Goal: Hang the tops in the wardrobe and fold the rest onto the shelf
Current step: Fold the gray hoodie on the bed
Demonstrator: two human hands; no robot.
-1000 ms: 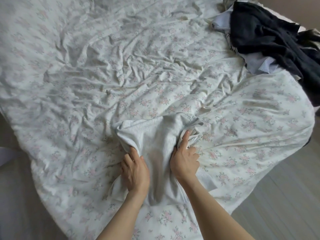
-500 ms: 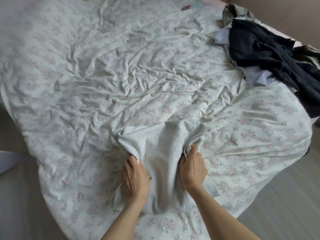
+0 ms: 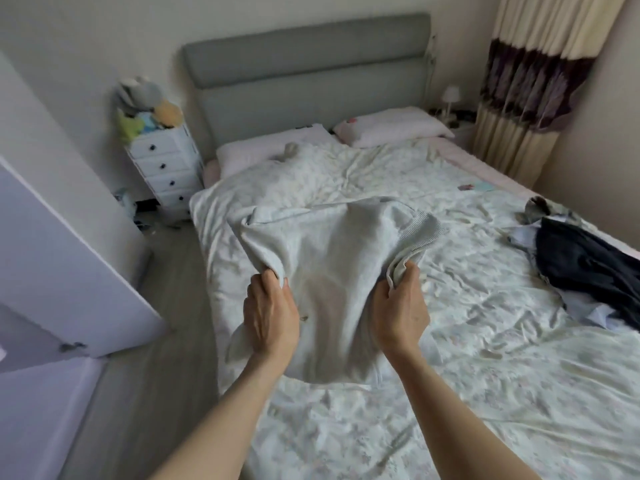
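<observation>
Both hands hold a pale grey garment up over the near part of the bed. The left hand has its fingers curled round a bunched fold at the garment's left side; the right hand grips a gathered fold at its right side, just below a ribbed, striped band. Between the hands the cloth hangs in a loose sheet, its lower edge falling toward the wrists, with a small corner poking out behind the left wrist. Whether the bottom of the garment touches the duvet cannot be told.

The bed carries a crumpled floral duvet. On its right side, well apart from the hands, lies a heap of clothes: a dark garment on top, light blue and white pieces under it, and an olive piece at the far end. Two pillows lie against a grey padded headboard. Left of the bed stands a white drawer unit topped with soft toys, small clutter on the floor at its foot. A pale lilac door fills the left edge. At the right hang cream and purple curtains, and a small lamp stands beside the headboard.
</observation>
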